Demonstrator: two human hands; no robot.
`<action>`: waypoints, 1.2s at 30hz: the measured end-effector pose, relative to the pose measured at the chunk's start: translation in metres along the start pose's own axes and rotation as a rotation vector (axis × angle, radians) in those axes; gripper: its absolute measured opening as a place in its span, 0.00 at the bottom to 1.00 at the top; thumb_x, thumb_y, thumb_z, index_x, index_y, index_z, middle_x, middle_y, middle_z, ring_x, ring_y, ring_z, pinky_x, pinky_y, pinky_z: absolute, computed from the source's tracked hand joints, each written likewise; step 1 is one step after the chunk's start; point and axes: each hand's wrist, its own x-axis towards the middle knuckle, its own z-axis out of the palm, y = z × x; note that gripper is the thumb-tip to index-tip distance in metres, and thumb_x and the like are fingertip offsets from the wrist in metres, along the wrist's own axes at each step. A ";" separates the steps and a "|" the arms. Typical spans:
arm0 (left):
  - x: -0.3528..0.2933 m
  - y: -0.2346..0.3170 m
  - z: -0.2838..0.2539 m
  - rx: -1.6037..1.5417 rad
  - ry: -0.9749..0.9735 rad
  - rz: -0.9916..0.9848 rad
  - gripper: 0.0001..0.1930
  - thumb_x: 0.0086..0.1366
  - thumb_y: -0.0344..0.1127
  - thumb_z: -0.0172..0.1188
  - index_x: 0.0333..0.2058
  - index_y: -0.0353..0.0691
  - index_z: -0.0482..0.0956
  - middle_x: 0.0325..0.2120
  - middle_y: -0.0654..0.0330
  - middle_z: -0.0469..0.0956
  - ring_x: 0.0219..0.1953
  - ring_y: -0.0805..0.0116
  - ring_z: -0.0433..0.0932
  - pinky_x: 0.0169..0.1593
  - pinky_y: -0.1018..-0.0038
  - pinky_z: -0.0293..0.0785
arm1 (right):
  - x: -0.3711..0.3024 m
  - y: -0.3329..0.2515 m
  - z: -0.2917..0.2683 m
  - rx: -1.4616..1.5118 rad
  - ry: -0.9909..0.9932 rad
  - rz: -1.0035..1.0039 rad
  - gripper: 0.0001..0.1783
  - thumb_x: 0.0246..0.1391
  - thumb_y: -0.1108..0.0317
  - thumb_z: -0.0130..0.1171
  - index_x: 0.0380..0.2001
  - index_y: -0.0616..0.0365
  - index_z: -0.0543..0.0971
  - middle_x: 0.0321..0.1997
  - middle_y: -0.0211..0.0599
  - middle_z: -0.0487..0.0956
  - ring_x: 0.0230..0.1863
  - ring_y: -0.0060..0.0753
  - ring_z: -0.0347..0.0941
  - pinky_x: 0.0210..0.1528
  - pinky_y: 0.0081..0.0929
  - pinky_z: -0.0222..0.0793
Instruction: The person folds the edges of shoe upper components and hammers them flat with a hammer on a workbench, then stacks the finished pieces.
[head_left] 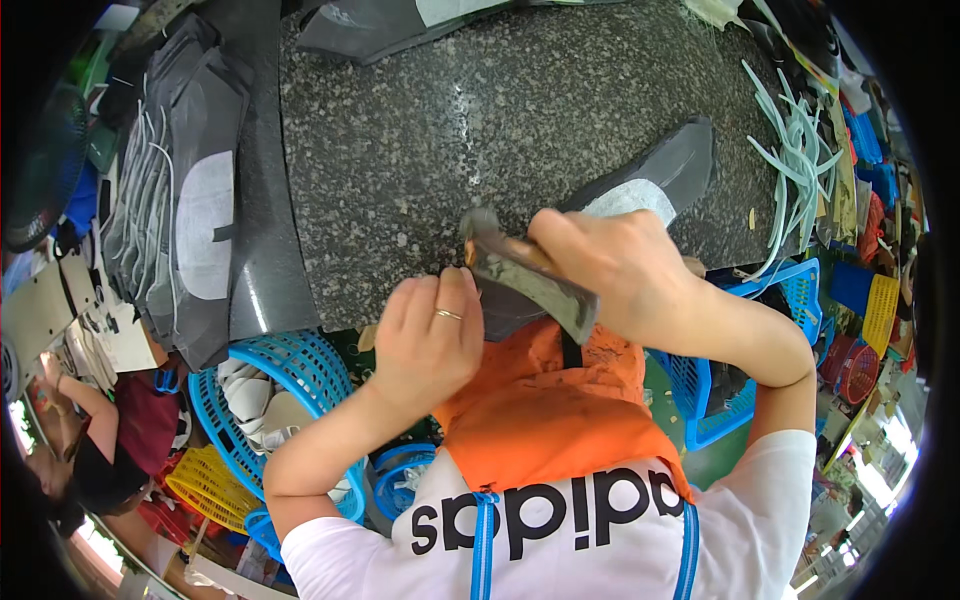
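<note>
My right hand point(615, 270) grips a hammer point(535, 280) by its handle. Its metal head is close to the fingertips of my left hand point(430, 330), at the near edge of a speckled stone slab point(420, 130). A ring shows on one left finger. With fingers drawn together, that hand pinches the near end of a dark grey sheet piece point(685, 165), cut to a curved shape with a whitish patch point(632, 200). The piece lies slanting across the slab, its middle hidden beneath my right hand and the hammer.
Stacked dark grey pieces point(205, 215) lie on the left; another piece point(375, 30) is at the far edge. Pale green strips point(800, 150) pile up on the right. Blue baskets point(335, 375) flank my orange apron point(570, 430). Another person point(125, 440) is at far left.
</note>
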 end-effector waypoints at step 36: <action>-0.022 -0.138 -0.043 0.702 0.086 -0.565 0.25 0.59 0.50 0.64 0.50 0.42 0.76 0.48 0.46 0.73 0.45 0.46 0.71 0.48 0.50 0.66 | 0.017 0.033 0.025 0.589 0.666 0.045 0.19 0.51 0.72 0.62 0.47 0.57 0.72 0.31 0.46 0.80 0.34 0.48 0.81 0.34 0.38 0.75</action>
